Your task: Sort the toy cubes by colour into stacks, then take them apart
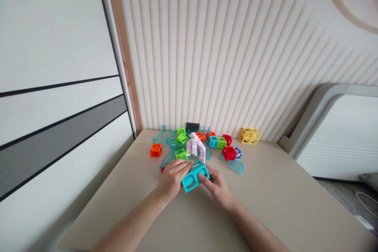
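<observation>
Both hands hold a joined pair of turquoise open-frame cube blocks [195, 176] above the table. My left hand [173, 177] is closed round the left side, its fingers over the top edge. On the other side my right hand [217, 186] grips the right cube, the thumb pressed on its front face. Just beyond lie pale lilac block pieces [197, 145], a green cube frame [180, 154] and clear turquoise curved track pieces [167, 160]. A red piece [163, 169] shows partly behind my left hand.
An orange cube [155, 150] sits at the left, and red cubes [229, 153] at the right. A yellow frame block [249, 136] and a black item [192, 126] stand by the ribbed wall [206, 47]. The beige table [265, 189] narrows toward the back.
</observation>
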`<state>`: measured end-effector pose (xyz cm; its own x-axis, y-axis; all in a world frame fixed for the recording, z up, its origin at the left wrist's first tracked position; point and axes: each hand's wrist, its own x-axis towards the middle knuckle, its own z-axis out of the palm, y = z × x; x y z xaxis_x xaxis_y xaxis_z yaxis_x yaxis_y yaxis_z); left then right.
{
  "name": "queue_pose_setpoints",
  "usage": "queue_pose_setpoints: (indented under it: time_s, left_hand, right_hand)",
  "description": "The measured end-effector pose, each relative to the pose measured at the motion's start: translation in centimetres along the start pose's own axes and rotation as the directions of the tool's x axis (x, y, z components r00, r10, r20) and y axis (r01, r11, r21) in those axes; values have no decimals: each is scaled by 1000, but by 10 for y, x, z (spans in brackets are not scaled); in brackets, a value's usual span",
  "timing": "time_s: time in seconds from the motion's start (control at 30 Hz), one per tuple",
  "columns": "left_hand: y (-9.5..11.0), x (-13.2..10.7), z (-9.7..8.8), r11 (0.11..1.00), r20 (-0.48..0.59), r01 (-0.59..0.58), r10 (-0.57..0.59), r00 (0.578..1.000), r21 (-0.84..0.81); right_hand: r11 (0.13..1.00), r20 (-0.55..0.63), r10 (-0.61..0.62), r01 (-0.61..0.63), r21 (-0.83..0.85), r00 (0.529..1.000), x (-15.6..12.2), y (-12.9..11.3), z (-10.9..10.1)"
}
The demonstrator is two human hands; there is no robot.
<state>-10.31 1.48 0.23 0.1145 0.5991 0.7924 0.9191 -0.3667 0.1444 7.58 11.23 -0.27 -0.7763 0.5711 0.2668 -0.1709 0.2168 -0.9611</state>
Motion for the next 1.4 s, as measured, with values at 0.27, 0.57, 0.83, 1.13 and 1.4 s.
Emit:
queue_pose_setpoints:
  time_s: [0.27,0.57,0.83,1.13,1.4]
  left_hand:
    - [5,3,-6,993,22,-77,75,997,85]
    - [6,2,-1,995,13,75,-75,997,-63]
    - [0,-2,1,980,24,134,-132,991,-144]
    - [-1,-3,2,987,18,94,-93,996,-127]
    - [1,-3,1,990,14,93,-92,996,-108]
  right_hand:
    - [999,-15,-27,26,-22,1000,1,0,1]
    - [996,2,-64,64,-58,998,-1,4,2]
    - [999,105,-47,46,13,993,-2,3,4]
    - [996,62,-81,83,-31,995,-1,3,3]
    - [998,57,-63,64,-24,996,-3,7,4]
